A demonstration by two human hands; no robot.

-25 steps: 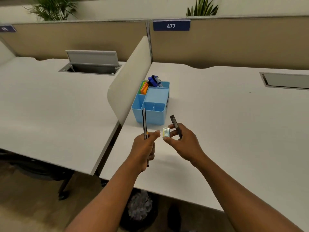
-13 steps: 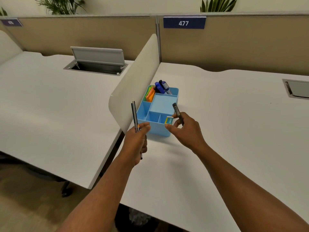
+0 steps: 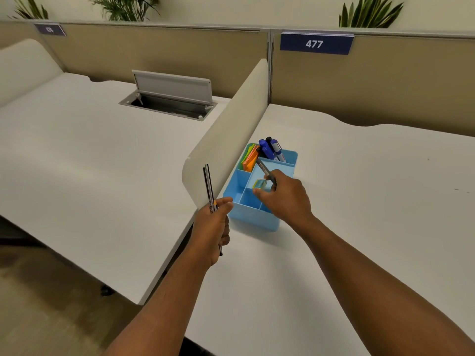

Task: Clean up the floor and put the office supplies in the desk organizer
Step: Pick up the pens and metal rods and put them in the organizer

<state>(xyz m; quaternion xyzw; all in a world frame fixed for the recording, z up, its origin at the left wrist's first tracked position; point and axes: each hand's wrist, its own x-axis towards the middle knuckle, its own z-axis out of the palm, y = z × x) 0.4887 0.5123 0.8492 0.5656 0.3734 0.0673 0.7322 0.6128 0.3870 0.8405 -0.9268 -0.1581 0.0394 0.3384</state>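
Hands hover at a blue desk organizer (image 3: 253, 219) set on a white desk (image 3: 359, 201) just beside a curved divider (image 3: 226, 140). The right hand (image 3: 285, 196) pinches a small eraser-like block (image 3: 260, 183) between thumb and forefinger over the organizer's middle compartments, while a dark pen (image 3: 264, 172) is clamped among its other fingers, the barrel slanting toward 11 o'clock. The left hand (image 3: 213, 227), at 9 o'clock of the organizer, is curled round two slim pencils (image 3: 209, 187) held nearly upright, tips toward 12 o'clock.

Markers (image 3: 270, 149) stand in the organizer's 12 o'clock compartment; coloured sticky notes (image 3: 249, 158) fill the one at 11 o'clock.

Judging by size, the block looks light and rigid enough to drop cleanly from a fingertip pinch on its side faces. The pen and pencils appear stiff, light and smooth, likely to roll or slip if loosely held; a mid-barrel grip should serve best when lowering them in.
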